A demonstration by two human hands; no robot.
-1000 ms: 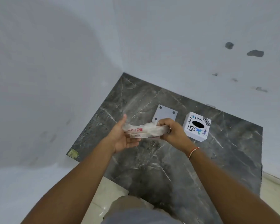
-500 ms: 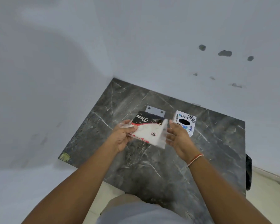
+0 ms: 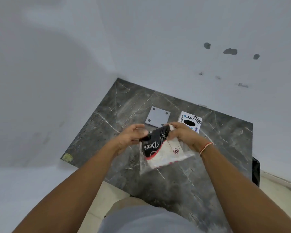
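Observation:
A clear plastic packet (image 3: 163,148) with a black "Dove" label and white contents hangs above the dark marble table (image 3: 208,165). My right hand (image 3: 183,134) grips the packet's top right corner, fingers curled round it. My left hand (image 3: 133,135) is at the packet's top left edge with its fingers bent toward it; motion blur hides whether they pinch the plastic. The packet's lower part droops down toward me, tilted to the right.
A grey square plate (image 3: 157,116) with corner holes lies flat on the table behind my hands. To its right stands a white box (image 3: 191,121) with stickers and a black oval hole. Walls close off the left and back. A dark object (image 3: 255,172) sits by the table's right edge.
The packet was bunched between both hands, then held out flat. Now it is turned upright and hangs lower, with my right hand gripping its top corner.

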